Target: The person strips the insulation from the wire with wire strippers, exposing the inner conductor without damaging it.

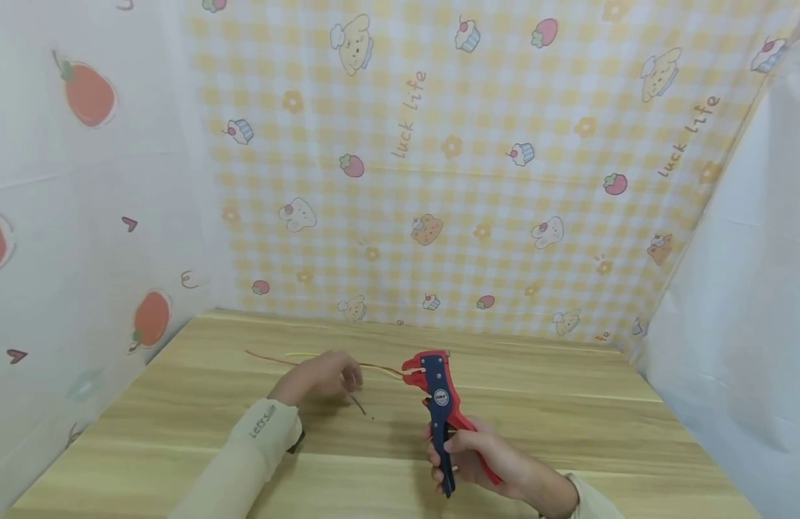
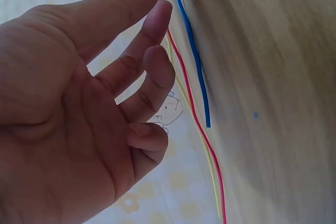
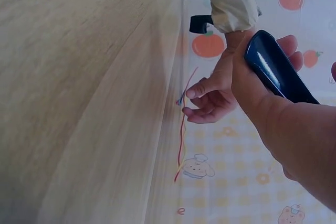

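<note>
My right hand (image 1: 481,458) grips a red and dark-blue wire stripper (image 1: 439,386) by its handles, its head pointing away from me. A dark-blue handle (image 3: 278,69) shows between the fingers in the right wrist view. On the left, my left hand (image 2: 79,93) hovers over the wires with fingers loosely bent and nothing between them. Close beside its fingertips lies a short blue wire (image 2: 195,53). A red wire (image 2: 191,106) and a yellow wire (image 2: 180,85) run side by side beneath this hand; in the head view their right ends overlap the stripper's head.
A tiny blue scrap (image 2: 255,115) lies on the wooden table (image 1: 569,432) near the blue wire's end. Checked printed cloth (image 1: 439,180) hangs behind the table, with white sheets (image 1: 731,288) at the sides. A black piece (image 3: 199,23) sits at the left wrist.
</note>
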Demonstrator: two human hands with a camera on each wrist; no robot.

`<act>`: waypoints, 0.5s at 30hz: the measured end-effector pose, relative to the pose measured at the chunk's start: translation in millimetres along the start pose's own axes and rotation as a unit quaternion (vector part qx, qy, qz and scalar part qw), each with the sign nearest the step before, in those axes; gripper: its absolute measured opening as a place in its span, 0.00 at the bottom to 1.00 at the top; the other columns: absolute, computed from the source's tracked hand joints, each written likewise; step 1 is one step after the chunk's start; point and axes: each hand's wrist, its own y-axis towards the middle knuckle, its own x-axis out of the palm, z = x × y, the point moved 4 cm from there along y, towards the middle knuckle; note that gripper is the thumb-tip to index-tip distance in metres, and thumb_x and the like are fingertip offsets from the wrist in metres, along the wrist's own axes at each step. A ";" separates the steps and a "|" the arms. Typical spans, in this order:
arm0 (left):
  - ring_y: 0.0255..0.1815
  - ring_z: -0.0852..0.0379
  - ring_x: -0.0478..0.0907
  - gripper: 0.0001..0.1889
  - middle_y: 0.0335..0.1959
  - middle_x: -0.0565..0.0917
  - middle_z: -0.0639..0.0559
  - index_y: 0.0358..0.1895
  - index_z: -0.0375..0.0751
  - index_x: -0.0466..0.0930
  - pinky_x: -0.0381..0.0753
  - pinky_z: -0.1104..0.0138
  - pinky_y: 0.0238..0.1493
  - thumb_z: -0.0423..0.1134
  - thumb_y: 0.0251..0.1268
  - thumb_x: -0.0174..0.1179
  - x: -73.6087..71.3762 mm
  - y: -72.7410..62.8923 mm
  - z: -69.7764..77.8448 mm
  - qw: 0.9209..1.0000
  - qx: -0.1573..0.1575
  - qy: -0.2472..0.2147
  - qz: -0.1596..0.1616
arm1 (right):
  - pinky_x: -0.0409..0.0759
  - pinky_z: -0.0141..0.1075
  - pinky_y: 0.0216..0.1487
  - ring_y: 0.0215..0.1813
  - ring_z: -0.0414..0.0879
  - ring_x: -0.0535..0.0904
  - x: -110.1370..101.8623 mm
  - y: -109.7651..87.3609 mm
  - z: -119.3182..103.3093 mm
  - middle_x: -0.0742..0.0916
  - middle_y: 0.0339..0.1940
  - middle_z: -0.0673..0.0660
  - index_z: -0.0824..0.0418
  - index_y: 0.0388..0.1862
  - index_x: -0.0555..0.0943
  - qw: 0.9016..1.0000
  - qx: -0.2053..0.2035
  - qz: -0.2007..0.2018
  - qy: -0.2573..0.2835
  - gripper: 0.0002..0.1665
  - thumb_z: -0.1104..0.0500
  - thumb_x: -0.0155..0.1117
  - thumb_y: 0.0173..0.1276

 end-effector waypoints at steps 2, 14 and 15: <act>0.43 0.54 0.80 0.12 0.37 0.83 0.55 0.38 0.46 0.84 0.78 0.51 0.53 0.28 0.52 0.72 0.5 -0.7 -0.6 1.000 -0.003 0.011 0.000 | 0.80 0.42 0.49 0.39 0.44 0.81 -1.2 -0.6 0.2 0.82 0.38 0.51 0.61 0.55 0.70 1.000 0.001 0.001 0.000 0.16 0.64 0.44 0.70; 0.35 0.58 0.76 0.11 0.29 0.80 0.59 0.33 0.48 0.84 0.79 0.57 0.44 0.26 0.54 0.70 4.4 5.6 -4.3 0.998 -0.022 0.058 0.003 | 0.80 0.42 0.49 0.39 0.44 0.81 -4.1 -3.1 0.0 0.82 0.38 0.51 0.61 0.55 0.70 1.000 0.005 0.006 -0.002 0.16 0.64 0.44 0.70; 0.34 0.59 0.76 0.11 0.29 0.80 0.59 0.32 0.49 0.84 0.79 0.58 0.44 0.26 0.54 0.70 4.7 5.5 -4.3 0.998 -0.023 0.061 0.005 | 0.80 0.42 0.49 0.39 0.44 0.81 -4.5 -3.2 0.1 0.82 0.38 0.51 0.61 0.56 0.70 1.000 0.005 0.007 -0.001 0.16 0.64 0.44 0.70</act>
